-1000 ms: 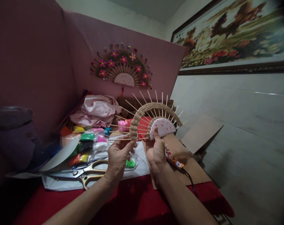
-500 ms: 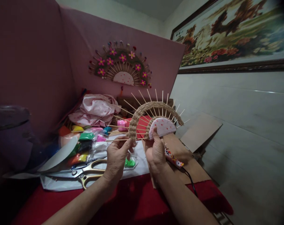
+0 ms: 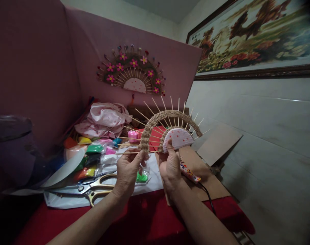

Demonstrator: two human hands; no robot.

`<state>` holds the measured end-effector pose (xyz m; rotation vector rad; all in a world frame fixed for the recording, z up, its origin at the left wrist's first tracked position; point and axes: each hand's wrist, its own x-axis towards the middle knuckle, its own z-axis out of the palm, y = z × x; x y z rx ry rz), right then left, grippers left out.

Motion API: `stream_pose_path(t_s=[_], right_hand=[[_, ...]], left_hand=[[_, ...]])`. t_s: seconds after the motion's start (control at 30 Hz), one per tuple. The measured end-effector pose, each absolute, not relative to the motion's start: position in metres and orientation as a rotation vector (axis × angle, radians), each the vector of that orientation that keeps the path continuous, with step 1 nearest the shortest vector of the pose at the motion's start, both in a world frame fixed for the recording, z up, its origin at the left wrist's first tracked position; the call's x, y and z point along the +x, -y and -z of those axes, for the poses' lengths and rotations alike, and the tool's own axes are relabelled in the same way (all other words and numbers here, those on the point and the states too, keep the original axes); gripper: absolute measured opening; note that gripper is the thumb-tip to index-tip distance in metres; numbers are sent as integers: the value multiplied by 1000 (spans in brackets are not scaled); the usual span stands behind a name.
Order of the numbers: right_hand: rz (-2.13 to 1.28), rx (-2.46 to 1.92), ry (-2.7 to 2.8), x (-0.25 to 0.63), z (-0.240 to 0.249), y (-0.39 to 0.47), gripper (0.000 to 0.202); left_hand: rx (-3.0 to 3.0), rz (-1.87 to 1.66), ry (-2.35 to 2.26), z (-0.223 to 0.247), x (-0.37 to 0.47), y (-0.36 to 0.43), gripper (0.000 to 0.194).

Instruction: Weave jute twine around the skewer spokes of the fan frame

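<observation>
Between my hands, above the table, is a half-round woven fan (image 3: 166,115): thin wooden sticks spread outward through an arched band of brown twine. At its base sits a half-disc (image 3: 179,137) covered in white cloth with small pinkish-red marks. My left hand (image 3: 130,168) pinches the left end of the twine band and its lowest stick. My right hand (image 3: 171,165) grips the half-disc, thumb on its front face; the other fingers are mostly hidden behind it. Just right of that hand, a flower-patterned tool handle (image 3: 190,173) with a black cord lies on cardboard.
Gold-handled scissors (image 3: 97,187) lie on white sheeting at the left. Several bags of coloured clay (image 3: 95,148) and a bundled pink cloth (image 3: 105,119) are behind them. A finished flowered fan (image 3: 133,69) hangs on the pink board. Cardboard (image 3: 208,185) covers the red table's right side.
The fan's right side has turned slightly, so its right-hand sticks reach a little farther right. Both hands keep their hold in nearly the same place.
</observation>
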<state>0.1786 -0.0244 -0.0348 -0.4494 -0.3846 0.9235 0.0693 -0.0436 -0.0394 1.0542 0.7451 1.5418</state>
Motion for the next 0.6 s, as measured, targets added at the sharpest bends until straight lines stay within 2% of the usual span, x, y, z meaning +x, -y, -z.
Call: stream_pose_path(t_s=[0.2, 0.4, 0.6], right_hand=[[-916, -444, 376, 177, 35, 24, 35], [-912, -458, 394, 177, 37, 24, 34], [-914, -487, 394, 173, 38, 26, 36]], left_hand=[[1024, -1550, -704, 41, 70, 43, 24], [1009, -1482, -662, 43, 71, 40, 34], [1036, -1425, -665, 45, 71, 41, 26]])
